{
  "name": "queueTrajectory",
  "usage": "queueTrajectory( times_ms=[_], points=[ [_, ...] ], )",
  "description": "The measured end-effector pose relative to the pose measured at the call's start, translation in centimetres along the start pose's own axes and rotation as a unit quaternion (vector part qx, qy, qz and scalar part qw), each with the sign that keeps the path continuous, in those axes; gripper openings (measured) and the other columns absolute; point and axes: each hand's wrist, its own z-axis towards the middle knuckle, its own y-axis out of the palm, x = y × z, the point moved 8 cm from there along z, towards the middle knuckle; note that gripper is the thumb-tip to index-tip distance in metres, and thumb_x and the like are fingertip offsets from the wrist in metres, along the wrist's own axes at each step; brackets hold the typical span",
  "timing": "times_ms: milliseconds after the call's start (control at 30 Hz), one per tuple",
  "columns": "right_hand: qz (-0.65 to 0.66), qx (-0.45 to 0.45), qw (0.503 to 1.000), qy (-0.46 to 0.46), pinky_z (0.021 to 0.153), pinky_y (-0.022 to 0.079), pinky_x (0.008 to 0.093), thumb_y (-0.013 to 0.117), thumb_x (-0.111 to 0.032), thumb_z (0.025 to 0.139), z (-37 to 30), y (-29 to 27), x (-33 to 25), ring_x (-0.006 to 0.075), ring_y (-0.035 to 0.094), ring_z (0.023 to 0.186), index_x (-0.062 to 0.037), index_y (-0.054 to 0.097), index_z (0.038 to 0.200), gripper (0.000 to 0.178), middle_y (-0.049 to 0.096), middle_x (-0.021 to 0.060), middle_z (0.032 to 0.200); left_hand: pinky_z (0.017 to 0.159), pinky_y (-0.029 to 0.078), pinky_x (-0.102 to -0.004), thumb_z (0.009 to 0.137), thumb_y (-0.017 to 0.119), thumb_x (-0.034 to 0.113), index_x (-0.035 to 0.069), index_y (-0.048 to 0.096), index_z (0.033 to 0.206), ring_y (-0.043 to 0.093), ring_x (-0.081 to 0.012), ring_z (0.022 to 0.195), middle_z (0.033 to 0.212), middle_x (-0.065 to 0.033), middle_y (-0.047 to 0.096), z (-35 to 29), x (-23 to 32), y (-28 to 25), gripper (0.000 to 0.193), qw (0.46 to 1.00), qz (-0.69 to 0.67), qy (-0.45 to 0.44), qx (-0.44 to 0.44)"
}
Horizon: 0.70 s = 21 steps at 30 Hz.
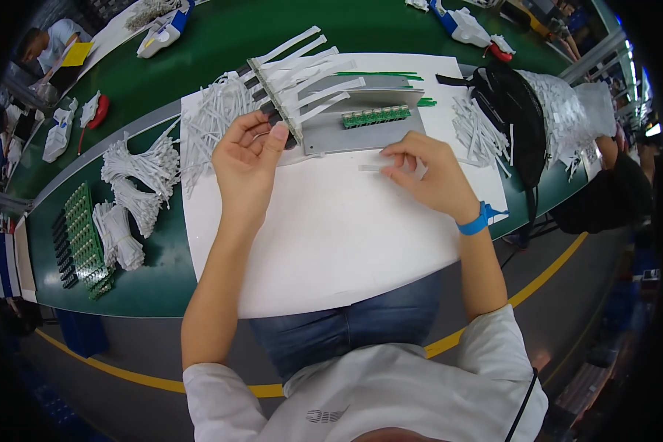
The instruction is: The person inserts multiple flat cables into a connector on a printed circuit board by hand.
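Note:
At the upper left of the white sheet (324, 243), my left hand (244, 155) grips a long, narrow circuit board (274, 97). It is tilted, with several white flat cables (320, 88) sticking out to the right and black parts along its left side. My right hand (433, 173) pinches one short white flat cable (370, 168) between thumb and fingers, its end pointing left. Just beyond the hands lies a grey metal plate (324, 138) with a raised back. A green board strip (376, 116) with a row of connectors rests on that plate.
Loose white cables (212, 121) heap beside my left hand; another pile (479, 132) lies right. Tied cable bundles (141, 173), green board panels (87, 239) and black strips (62, 250) sit left. A black bag (512, 110) and a plastic bag (556, 110) are at the right.

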Motion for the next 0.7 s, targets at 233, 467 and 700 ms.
queueTrajectory(
  times_ms=[233,467,700],
  points=[
    [-0.157,0.060,0.971,-0.170,0.062,0.046,0.0322,0.066,-0.005,0.081,0.0,2.9,-2.9,0.0235,0.057,0.069,0.0005,0.055,0.089,0.015,0.057,0.0103,0.087,0.078,0.053,-0.0256,0.088,0.066,0.008,-0.004,0.055,0.110,0.062,-0.0124,0.088,0.099,-0.0098,0.062,-0.2,-2.6,1.1,0.027,0.992,-0.075,-0.088,-0.051],
    [0.102,0.037,0.993,-0.052,0.063,0.044,0.0220,0.055,-0.006,0.094,1.5,3.3,-3.2,0.0121,0.054,0.069,-0.0006,0.054,0.096,0.006,0.060,0.0076,0.081,0.083,0.051,-0.0297,0.093,0.060,0.011,0.001,0.052,0.113,0.062,-0.0139,0.091,0.103,-0.0072,0.065,-1.1,-4.0,1.9,0.023,0.970,-0.134,-0.178,-0.094],
    [0.258,-0.006,0.965,0.032,0.067,0.044,0.0204,0.061,-0.009,0.092,1.9,4.5,-0.7,0.0058,0.052,0.075,0.0017,0.063,0.098,0.013,0.064,0.0013,0.087,0.080,0.053,-0.0263,0.089,0.065,0.009,-0.002,0.054,0.110,0.062,-0.0119,0.089,0.101,-0.0080,0.063,-1.3,-3.8,2.5,0.026,0.977,-0.099,-0.165,-0.096]
  ],
)
